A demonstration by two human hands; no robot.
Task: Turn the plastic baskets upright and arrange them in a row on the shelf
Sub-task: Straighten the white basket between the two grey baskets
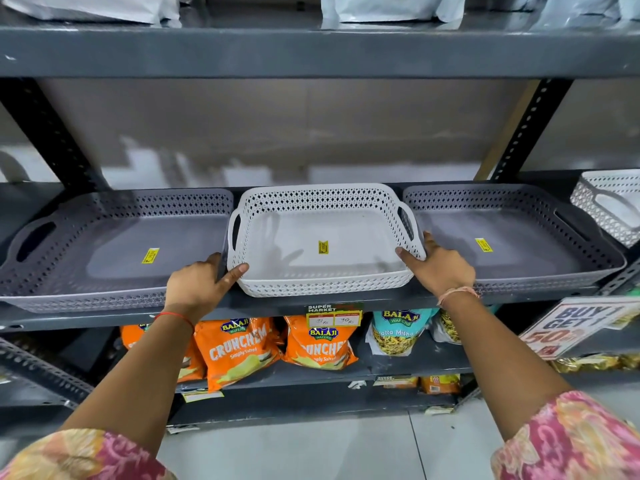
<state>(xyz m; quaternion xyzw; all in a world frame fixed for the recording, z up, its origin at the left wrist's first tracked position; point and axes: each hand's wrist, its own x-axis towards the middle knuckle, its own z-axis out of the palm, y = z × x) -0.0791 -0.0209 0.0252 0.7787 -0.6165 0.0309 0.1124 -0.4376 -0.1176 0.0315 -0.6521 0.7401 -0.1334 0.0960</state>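
Sitting upright mid-row on the dark shelf [298, 306]: white basket [322, 244], lattice-walled, handled. Flanking it, touching or nearly so: left grey basket [114, 251] and right grey basket [509, 237], both upright. Lying tilted beyond the right one: another white basket [613, 206].

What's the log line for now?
white basket upright, mid-row | left hand, right hand at front corners | grey baskets flank

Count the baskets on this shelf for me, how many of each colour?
Grey baskets: 2, left and right.
White baskets: 2, one in the middle between the hands, one at the right edge, partly out of view.
Total: 4
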